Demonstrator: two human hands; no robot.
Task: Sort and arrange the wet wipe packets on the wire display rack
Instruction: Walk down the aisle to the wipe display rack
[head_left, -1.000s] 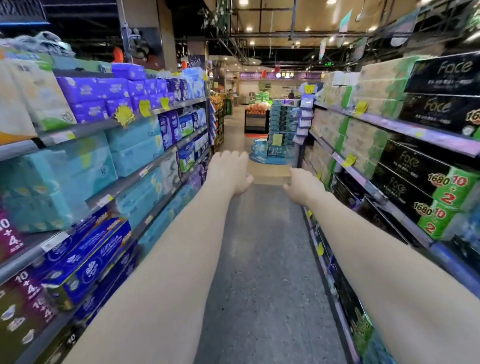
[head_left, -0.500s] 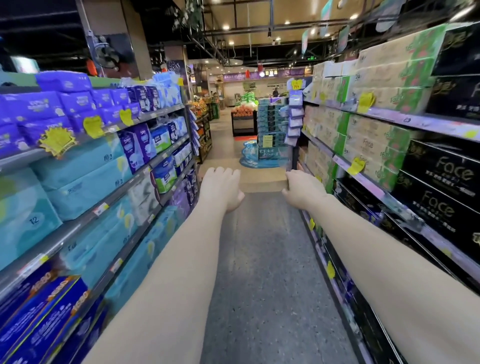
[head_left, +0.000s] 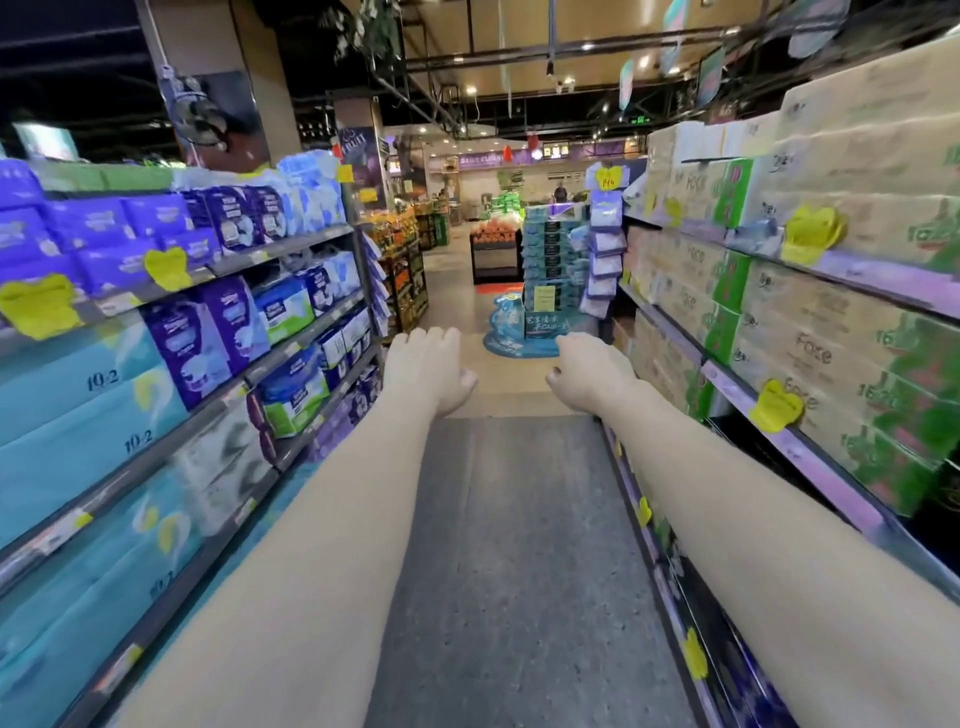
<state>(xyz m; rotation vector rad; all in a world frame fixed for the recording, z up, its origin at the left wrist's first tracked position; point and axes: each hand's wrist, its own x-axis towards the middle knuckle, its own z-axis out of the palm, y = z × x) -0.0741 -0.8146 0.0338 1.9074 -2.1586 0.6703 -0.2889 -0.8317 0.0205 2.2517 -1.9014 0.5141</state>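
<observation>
Both my arms stretch forward down a shop aisle. My left hand (head_left: 426, 366) and my right hand (head_left: 589, 371) hang in the air with loosely curled fingers and hold nothing. Far ahead, at the end of the right shelving, a tall hanging rack (head_left: 605, 249) carries a column of pale purple wet wipe packets (head_left: 607, 215) under a yellow price tag. The rack is well beyond my hands. Its wires are too small to make out.
Shelves of blue and purple tissue packs (head_left: 156, 312) line the left. Beige and green tissue cartons (head_left: 810, 291) line the right. A teal stack of boxes (head_left: 548, 270) stands at the aisle's end. The grey floor (head_left: 519, 545) runs between them.
The view has moved forward along the aisle. The rack and the teal stack are nearer and larger. Both hands stay out in front, holding nothing.
</observation>
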